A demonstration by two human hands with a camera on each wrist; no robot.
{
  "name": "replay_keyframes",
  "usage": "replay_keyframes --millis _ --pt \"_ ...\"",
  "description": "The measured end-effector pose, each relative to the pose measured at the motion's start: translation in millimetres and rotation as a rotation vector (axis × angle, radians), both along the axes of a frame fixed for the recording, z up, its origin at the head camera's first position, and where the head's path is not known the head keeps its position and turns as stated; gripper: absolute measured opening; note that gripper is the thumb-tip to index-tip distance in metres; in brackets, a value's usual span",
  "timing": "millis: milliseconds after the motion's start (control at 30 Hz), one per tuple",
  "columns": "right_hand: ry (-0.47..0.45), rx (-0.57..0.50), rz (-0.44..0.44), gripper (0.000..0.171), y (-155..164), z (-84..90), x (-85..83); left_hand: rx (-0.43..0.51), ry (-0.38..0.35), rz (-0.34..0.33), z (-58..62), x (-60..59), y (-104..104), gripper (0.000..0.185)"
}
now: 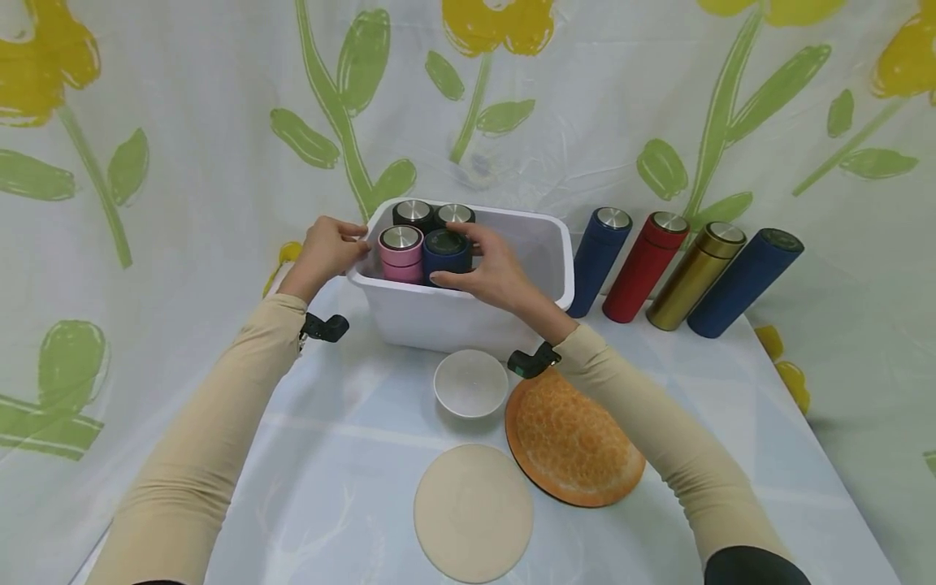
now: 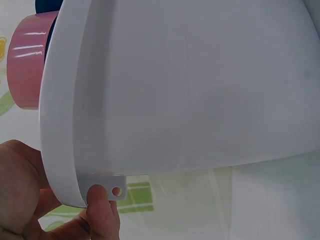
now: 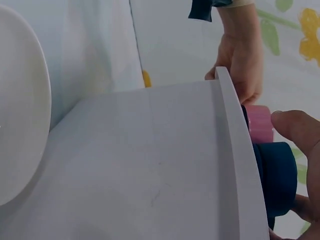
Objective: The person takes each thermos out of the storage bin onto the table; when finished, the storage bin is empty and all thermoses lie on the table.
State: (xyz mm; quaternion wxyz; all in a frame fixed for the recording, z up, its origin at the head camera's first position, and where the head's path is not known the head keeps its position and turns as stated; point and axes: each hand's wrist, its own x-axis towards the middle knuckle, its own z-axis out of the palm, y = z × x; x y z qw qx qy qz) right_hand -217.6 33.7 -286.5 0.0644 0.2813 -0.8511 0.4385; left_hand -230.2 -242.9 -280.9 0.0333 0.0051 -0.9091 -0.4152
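A white plastic bin (image 1: 431, 317) stands on the table with several thermos bottles upright in its left part. My left hand (image 1: 329, 253) grips the bin's left end; in the left wrist view its fingers (image 2: 102, 210) hold the rim by a tab with a hole. The right hand (image 1: 497, 268) is curled round a dark blue thermos bottle (image 1: 448, 258), thumb in front and fingers behind. Next to it is a pink thermos bottle (image 1: 400, 262). Behind these are two more bottles with silver lids, a dark one (image 1: 413, 213) and another (image 1: 455, 214), mostly hidden below their tops.
Right of the bin stand a blue bottle (image 1: 600, 260), a red bottle (image 1: 645, 268), a gold bottle (image 1: 695, 276) and another blue bottle (image 1: 746, 283). In front lie a white bowl (image 1: 471, 383), a beige round mat (image 1: 474, 513) and a brown patterned round mat (image 1: 570, 447), partly under the right forearm.
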Motion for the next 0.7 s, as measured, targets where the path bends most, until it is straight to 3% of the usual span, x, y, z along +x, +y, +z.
replay_keyframes --millis 467,700 --pt "0.002 -0.003 -0.031 0.071 -4.7 -2.0 0.7 -0.001 0.005 0.005 1.2 1.4 0.7 0.044" --pt "0.018 -0.004 0.002 0.067 -3.7 -2.6 0.2 -0.006 0.009 0.010 0.9 2.9 1.2 0.043"
